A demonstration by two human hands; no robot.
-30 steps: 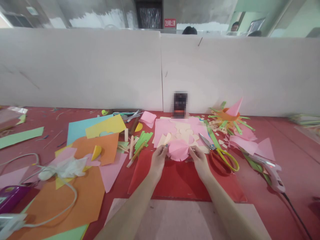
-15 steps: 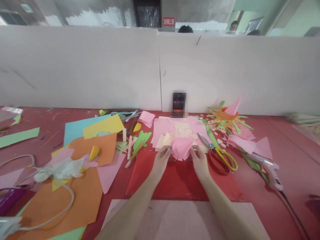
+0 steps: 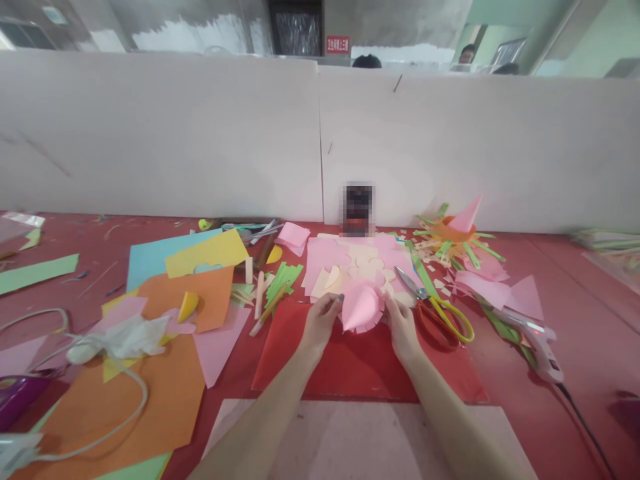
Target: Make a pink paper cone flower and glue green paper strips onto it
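1 pink paper cone with notched rim [image 3: 361,308] | held over far edge of flat red rectangular board [image 3: 345,367] | left hand [image 3: 318,325] and right hand [image 3: 403,328] pinching opposite sides | cone apparently formed, rim cut; nothing visibly attached yet

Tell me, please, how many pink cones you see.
2 clearly: the held cone between left hand and right hand, the far cone atop the orange ring; others may hide.
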